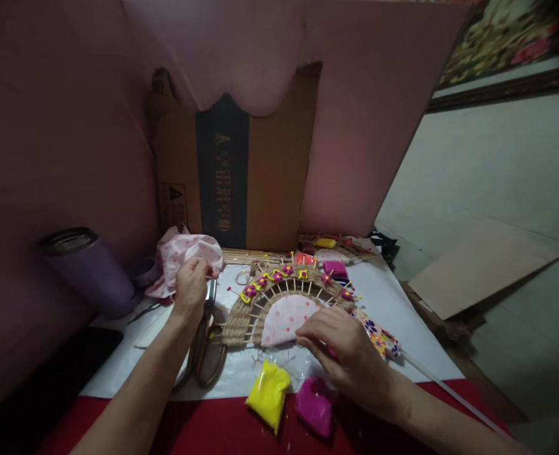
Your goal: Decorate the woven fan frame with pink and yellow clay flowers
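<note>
A half-round woven fan of twine and thin sticks [241, 325] lies on the white sheet, its inner part covered by dotted pink cloth [279, 319]. Small magenta and yellow flowers [277, 276] line its arch. My right hand [343, 347] is closed over the fan's lower right, fingertips together at the cloth; a bit of magenta shows under the fingers, but what they grip is unclear. My left hand [191, 287] is raised in a pinch before crumpled dotted cloth [170, 253], above large scissors [208, 363]; anything in its fingertips is too small to name.
A yellow clay packet [269, 395] and a magenta one [314, 406] lie in front. At the left stands a purple tumbler [90, 272]. Behind is a cardboard box [279, 164]; another magenta packet [335, 270] lies beyond the fan. A patterned pouch [377, 333] lies at the right.
</note>
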The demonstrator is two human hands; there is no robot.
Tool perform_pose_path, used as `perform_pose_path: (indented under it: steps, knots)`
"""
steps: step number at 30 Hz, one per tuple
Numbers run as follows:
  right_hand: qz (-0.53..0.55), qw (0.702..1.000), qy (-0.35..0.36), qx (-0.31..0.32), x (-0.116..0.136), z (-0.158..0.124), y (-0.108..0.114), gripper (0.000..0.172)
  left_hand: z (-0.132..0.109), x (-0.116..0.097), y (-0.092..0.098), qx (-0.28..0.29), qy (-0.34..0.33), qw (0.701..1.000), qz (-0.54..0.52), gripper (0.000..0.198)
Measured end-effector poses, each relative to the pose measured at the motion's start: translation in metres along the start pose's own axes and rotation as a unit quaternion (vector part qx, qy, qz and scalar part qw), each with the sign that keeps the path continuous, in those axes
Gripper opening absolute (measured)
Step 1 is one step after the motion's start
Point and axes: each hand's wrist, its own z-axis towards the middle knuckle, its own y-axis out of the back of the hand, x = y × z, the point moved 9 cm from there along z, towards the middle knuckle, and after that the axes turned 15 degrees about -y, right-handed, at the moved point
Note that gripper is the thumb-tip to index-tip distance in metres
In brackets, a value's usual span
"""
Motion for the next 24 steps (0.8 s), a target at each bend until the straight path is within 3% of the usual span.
perform_pose_path:
  steps: [8,19,24]
  knots:
    - [-0.033,0.998,0.022,0.047,0.002,-0.005,-0.017,0.016,-0.008,-0.007,-0.013,0.033,-0.011,0.999,-0.039,0.034]
    - [-0.036,0.998,0.019,0.041,-0.01,-0.011,-0.025,0.016,-0.01,-0.002,-0.008,0.009,-0.03,1.0,0.005,0.015]
    - [-0.014,0.999,0.014,0.032,-0.009,-0.014,-0.02,0.017,-0.012,0.0,-0.016,0.045,-0.024,0.998,0.024,0.017]
